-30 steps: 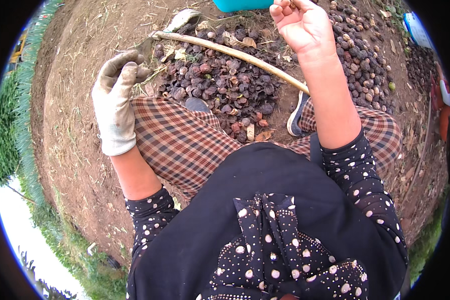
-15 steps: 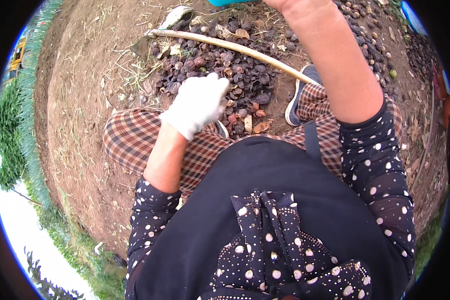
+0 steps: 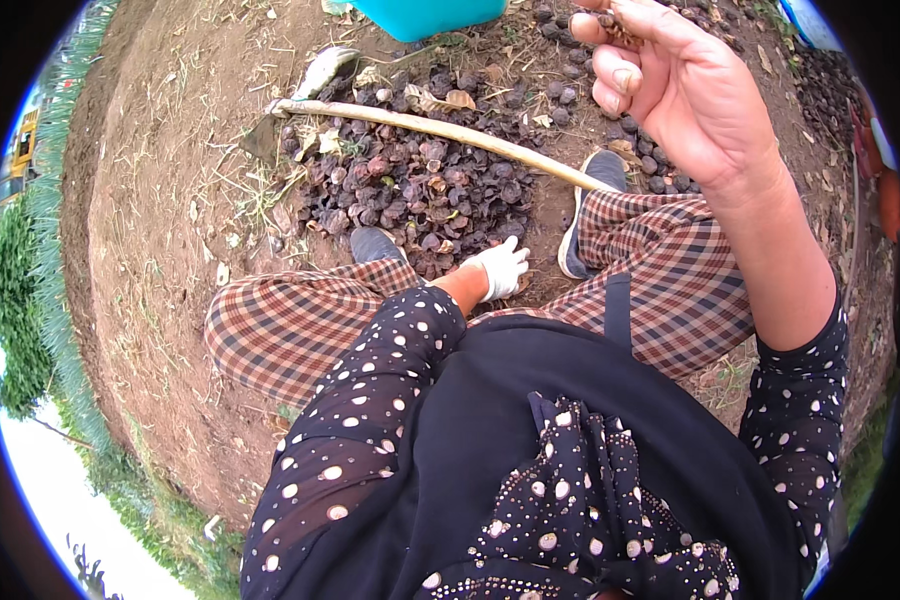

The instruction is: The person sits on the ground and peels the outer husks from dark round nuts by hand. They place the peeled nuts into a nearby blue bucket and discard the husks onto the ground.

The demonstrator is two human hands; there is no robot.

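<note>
Gloved left hand (image 3: 500,268) is reaching down between the knees, fingers curling onto the pile of dark nut shells (image 3: 410,195) on the ground. Bare right hand (image 3: 685,95) is pinching a small shell piece (image 3: 620,25) near the stick (image 3: 440,130).

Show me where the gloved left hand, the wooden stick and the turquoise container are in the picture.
gloved left hand (image 3: 500,268), head view, on the back of the white glove.
wooden stick (image 3: 440,129), head view, on the middle of its pale shaft.
turquoise container (image 3: 430,15), head view, on its side wall at the top edge.
</note>
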